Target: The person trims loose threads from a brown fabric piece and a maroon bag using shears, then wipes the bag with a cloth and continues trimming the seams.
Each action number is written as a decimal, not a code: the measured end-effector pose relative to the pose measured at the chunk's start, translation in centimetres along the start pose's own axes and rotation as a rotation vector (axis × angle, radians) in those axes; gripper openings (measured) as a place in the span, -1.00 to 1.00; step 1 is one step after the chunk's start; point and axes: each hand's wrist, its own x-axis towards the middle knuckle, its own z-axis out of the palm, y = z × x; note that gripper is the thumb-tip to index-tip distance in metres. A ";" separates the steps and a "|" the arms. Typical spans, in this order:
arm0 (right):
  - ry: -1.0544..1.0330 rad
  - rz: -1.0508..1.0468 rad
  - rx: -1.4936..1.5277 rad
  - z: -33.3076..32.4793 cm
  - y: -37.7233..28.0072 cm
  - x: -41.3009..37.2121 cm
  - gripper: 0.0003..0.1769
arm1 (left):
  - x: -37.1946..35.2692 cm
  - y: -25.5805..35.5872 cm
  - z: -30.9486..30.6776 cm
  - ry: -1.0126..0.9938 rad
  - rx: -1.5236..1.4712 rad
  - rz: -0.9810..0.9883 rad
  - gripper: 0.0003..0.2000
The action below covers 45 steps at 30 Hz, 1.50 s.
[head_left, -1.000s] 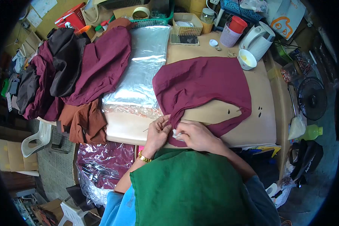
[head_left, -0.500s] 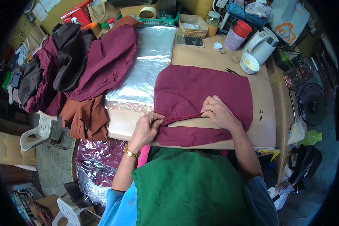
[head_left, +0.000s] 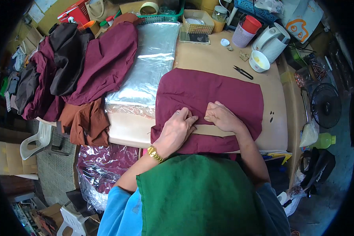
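Cluttered worktable [head_left: 208, 55] bore maroon garment [head_left: 224, 90], spread flat. Left hand [head_left: 177, 131] lay palm-down, fingers extended; right hand [head_left: 221, 117] had fingertips bent onto the fold. Neither gripped, probably pressing the crease. Scissors [head_left: 243, 72] lay beyond.

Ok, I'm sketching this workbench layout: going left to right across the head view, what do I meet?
White plastic chair → rust-brown garment → stack of clear plastic bags → left hand → right hand, both on the maroon cloth → white bowl → black fan.
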 end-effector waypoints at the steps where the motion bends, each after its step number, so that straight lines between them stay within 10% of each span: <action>1: 0.005 0.013 0.003 -0.1 0.1 0.0 -0.71 | -0.1 -0.8 1.3 -0.001 0.027 0.047 -0.74; 22: -0.061 0.107 -0.105 -0.2 -0.2 0.8 -0.64 | -2.3 -3.2 -0.7 0.026 0.212 0.067 -0.83; 38: 0.114 0.103 -0.164 1.0 -2.9 0.2 -0.80 | -1.0 -1.1 -1.5 0.051 -0.240 -0.165 -0.97; 45: 0.379 -0.164 -0.129 -1.1 -4.1 2.5 -0.78 | -1.7 -6.6 -0.3 -0.182 -0.972 -0.553 -0.89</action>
